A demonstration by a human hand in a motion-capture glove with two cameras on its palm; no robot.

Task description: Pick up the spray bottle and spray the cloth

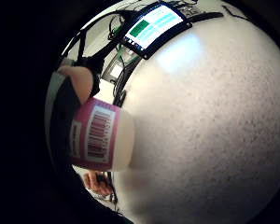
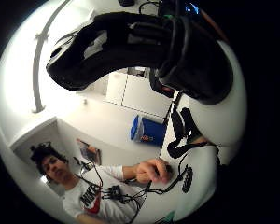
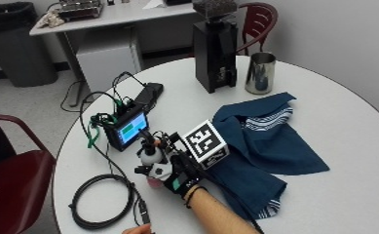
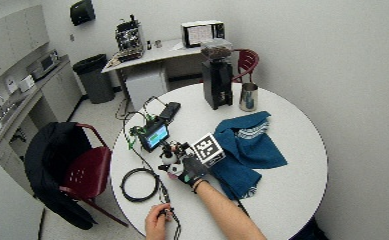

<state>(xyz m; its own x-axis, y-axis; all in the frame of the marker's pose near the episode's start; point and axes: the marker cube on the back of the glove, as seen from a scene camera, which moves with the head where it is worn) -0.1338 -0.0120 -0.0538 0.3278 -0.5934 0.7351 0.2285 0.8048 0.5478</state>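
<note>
Spray bottle is grasped by the gloved right hand on the table | blue cloth lies beside | barcode label is seen only in the little-finger palm view.

I see even, bright room light with soft shadows on the table; the palm views bend strongly at edges, and the close spray bottle is blurred

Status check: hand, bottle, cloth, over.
Right hand gripping the bottle. Cloth lies beside it, rumpled on the table. Nothing between them.
</note>
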